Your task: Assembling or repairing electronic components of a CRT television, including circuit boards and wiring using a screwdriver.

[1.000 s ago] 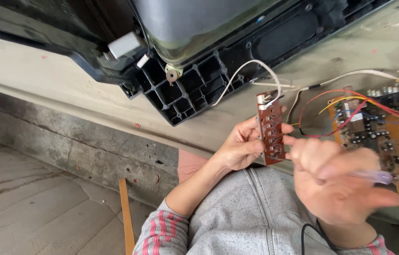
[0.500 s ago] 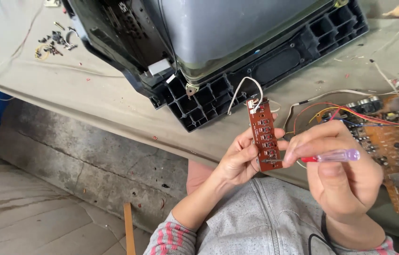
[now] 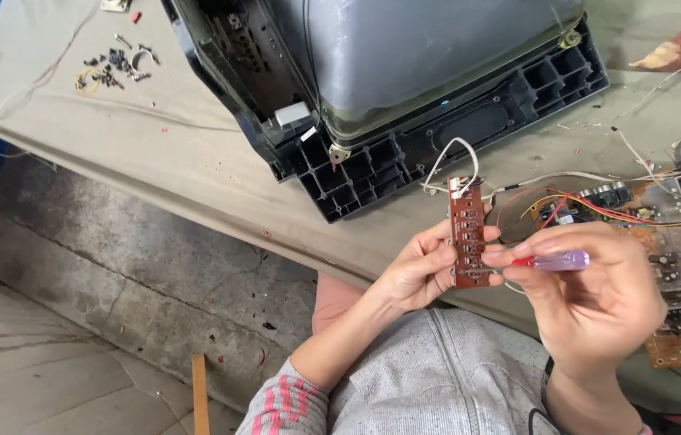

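Just below the black television casing [image 3: 405,105] | we are pinching the narrow brown circuit board [image 3: 467,234] in our left hand [image 3: 417,270] | right hand [image 3: 598,298] is gripping the purple-handled screwdriver [image 3: 554,260], tip touching the board | next move likely needing steady tip pressure.

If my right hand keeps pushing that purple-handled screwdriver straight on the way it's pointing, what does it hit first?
The right hand aims the screwdriver leftward, so it would likely meet the small brown circuit board first, held upright by the left hand. The tip already looks at its edge.
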